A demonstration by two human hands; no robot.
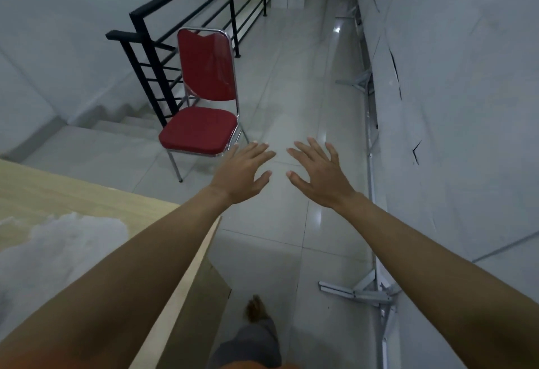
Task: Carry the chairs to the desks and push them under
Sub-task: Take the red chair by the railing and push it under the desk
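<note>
both hands (280, 173) spread, empty, near red chair (201, 112).

The chair (204, 100) stands just before the railing (180, 18), beyond the desk (73, 193) at left.

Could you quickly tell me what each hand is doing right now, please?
Left hand: open, fingers spread, holding nothing, short of the red chair.
Right hand: open, fingers spread, holding nothing.
</note>
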